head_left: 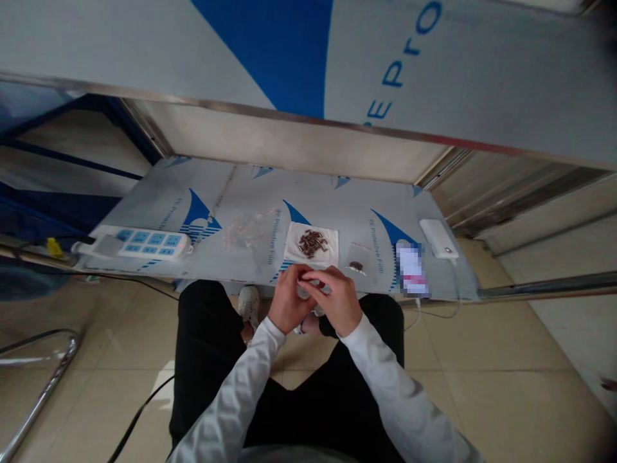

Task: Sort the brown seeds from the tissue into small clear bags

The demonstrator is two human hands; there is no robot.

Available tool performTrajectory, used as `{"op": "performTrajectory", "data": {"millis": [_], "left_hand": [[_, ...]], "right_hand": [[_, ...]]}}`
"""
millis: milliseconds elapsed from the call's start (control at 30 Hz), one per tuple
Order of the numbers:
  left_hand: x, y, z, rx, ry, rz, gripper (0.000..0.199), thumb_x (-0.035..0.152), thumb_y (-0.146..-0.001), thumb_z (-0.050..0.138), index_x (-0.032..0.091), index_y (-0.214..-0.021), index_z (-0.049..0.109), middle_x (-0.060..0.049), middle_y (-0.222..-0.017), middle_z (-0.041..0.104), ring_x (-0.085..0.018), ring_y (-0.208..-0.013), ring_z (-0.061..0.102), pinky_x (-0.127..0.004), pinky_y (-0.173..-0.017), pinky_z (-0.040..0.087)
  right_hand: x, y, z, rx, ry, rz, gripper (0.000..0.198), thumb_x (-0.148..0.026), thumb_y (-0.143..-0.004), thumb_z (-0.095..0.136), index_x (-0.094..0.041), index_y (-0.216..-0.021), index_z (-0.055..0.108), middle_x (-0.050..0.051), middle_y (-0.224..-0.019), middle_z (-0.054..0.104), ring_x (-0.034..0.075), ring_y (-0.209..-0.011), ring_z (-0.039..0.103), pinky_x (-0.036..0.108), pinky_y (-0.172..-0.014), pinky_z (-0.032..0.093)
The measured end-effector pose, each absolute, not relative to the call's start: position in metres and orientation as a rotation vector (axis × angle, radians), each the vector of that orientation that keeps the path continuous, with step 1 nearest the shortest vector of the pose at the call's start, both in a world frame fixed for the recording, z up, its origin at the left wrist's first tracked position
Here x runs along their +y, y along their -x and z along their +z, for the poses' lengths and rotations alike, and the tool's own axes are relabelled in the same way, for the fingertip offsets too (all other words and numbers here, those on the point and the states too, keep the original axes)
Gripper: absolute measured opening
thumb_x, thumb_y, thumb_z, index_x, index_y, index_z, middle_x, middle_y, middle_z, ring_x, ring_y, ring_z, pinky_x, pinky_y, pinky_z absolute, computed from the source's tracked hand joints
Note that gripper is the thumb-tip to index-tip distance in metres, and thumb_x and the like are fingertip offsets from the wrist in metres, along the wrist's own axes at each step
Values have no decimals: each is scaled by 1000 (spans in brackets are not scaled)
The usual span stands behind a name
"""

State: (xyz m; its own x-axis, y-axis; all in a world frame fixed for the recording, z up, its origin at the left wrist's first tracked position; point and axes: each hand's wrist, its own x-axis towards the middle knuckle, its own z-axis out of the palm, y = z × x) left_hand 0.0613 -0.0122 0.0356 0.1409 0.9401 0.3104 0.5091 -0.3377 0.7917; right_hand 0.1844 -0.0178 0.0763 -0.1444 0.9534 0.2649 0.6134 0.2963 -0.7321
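My left hand [290, 299] and my right hand [340, 297] meet at the table's front edge, fingers bent and fingertips pinched together. Between them shows a bit of see-through plastic, which looks like a small clear plastic bag [303, 292]; the fingers cover most of it. Just beyond my fingertips, a pile of small dark brown metallic pieces [312, 244] lies on a white cloth [331, 254]. To the right rests a small clear bag [360, 249] with a few dark pieces [356, 265] in it. Several clear plastic bags [248, 230] lie loosely to the left.
A white power strip [153, 243] lies at the table's left. On the right are a phone [411, 269], blurred out, and a white power bank [438, 238] with a cable. A film-covered shelf [270, 58] overhangs the back of the table [231, 183].
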Motion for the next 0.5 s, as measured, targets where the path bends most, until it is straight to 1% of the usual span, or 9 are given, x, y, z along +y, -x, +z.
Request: {"op": "performTrajectory", "data": {"millis": [100,167,233,300,367,433,500], "left_hand": [[-12,-55,32,1405,-1882,1095,29,18,-68,63,19,-94,51,-3,-90,65,-19,-83,61,-32,-77,45],[-13,-49,27,1441,-1858,1082,30,19,-69,63,19,-96,50,-3,-89,65,-17,-79,61,-32,-76,44],[-14,-41,21,1480,-1829,1084,31,19,-70,63,19,-98,50,-2,-87,65,-16,-75,60,-31,-75,44],[-16,-33,16,1516,-1801,1083,31,20,-71,63,20,-99,50,-1,-86,65,-15,-73,59,-31,-75,44],[-19,-27,11,1553,-1787,1070,30,22,-71,63,20,-99,51,-1,-85,65,-15,-74,59,-31,-75,44],[-23,-22,8,1577,-1783,1049,30,23,-72,63,20,-99,51,-1,-85,65,-16,-75,60,-31,-75,44],[-25,-19,6,1587,-1769,1031,29,24,-73,63,20,-99,52,-1,-85,65,-16,-75,60,-31,-75,45]], "right_hand": [[-18,-182,70,-1861,1316,686,11,-27,-83,64,-21,-84,73,4,-79,72,17,-74,62,28,-71,49],[-7,-188,59,-1771,1331,731,14,-30,-83,63,-21,-84,74,3,-79,72,15,-70,62,27,-68,50],[14,-202,41,-1676,1467,681,18,-30,-84,61,-19,-89,73,4,-81,72,14,-64,61,26,-65,50],[43,-220,17,-1670,1672,545,18,-23,-81,59,-16,-94,71,6,-87,71,14,-63,60,28,-68,51],[69,-235,-8,-1773,1793,484,19,-13,-73,63,-16,-90,71,7,-90,70,15,-68,61,30,-73,51],[87,-245,-27,-1841,1812,481,20,-6,-67,64,-17,-83,71,6,-86,69,16,-74,62,30,-78,50],[94,-248,-39,-1880,1798,488,20,-4,-66,65,-18,-79,71,5,-82,69,17,-79,63,29,-80,49]]}}
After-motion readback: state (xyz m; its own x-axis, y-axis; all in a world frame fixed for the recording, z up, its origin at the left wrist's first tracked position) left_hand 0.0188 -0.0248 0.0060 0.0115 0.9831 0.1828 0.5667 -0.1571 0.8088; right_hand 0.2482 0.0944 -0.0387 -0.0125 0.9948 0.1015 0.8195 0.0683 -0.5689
